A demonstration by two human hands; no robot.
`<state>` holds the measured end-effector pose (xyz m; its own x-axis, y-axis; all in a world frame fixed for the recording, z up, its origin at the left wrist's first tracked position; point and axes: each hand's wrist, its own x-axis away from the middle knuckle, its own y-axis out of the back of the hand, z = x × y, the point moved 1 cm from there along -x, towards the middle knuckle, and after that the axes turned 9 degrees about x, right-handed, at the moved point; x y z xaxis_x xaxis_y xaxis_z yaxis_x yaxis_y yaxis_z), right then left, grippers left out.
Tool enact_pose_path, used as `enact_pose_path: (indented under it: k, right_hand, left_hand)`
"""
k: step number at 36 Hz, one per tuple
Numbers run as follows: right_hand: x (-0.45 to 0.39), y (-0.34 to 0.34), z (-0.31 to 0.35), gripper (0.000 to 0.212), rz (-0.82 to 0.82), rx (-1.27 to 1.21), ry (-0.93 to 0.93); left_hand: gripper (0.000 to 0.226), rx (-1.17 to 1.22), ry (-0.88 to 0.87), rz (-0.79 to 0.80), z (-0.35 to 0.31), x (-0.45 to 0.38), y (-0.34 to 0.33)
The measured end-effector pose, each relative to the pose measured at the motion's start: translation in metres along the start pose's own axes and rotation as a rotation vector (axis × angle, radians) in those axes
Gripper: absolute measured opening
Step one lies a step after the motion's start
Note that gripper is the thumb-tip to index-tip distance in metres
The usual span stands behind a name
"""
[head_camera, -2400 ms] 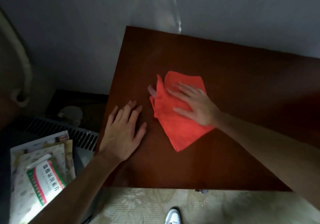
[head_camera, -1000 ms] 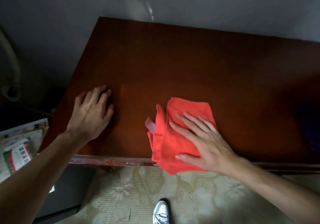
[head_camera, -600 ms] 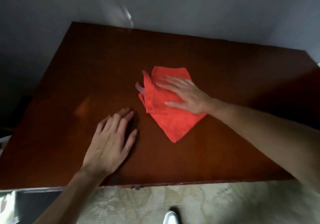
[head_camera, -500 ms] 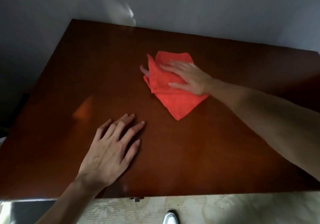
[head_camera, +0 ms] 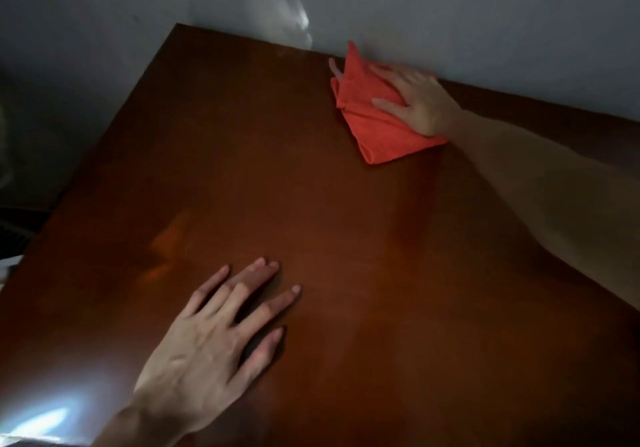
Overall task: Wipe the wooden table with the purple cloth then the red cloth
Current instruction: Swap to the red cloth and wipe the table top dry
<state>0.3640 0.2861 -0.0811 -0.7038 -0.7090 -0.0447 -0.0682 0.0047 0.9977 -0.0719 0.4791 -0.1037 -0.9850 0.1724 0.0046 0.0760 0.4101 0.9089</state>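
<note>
Your right forearm runs off the right edge of the frame, and the near edge of the dark reddish-brown wooden table (head_camera: 311,187) is cut off at the bottom. One folded red cloth (head_camera: 377,124) lies at the table's far edge, right against the grey wall (head_camera: 450,13). Your right hand (head_camera: 419,100) rests flat on top of it, fingers stretched out and pressing down, not curled around it; the fingertips nearest the wall are blurred, so they may be touching the wall. A pale tab sticks out at the cloth's left side. Your left hand (head_camera: 214,342) lies spread, palm down, on the bare wood near you, well apart from the cloth, holding nothing.
</note>
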Motion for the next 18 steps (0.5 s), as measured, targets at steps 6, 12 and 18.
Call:
enact_pose_path:
  k: [6, 12, 18]
  right_hand:
    - [0.030, -0.008, 0.016, 0.079, -0.002, -0.079, -0.420]
    - [0.107, -0.005, 0.054, 0.076, 0.013, -0.102, -0.522]
    - [0.236, -0.004, 0.112, 0.093, -0.039, -0.070, -0.475]
  left_hand:
    - [0.052, 0.010, 0.020, 0.002, -0.002, 0.002, 0.001]
    - [0.052, 0.002, 0.037, 0.004, -0.002, -0.001, 0.002]
    - [0.050, -0.016, 0.025, -0.056, -0.008, 0.002, -0.002]
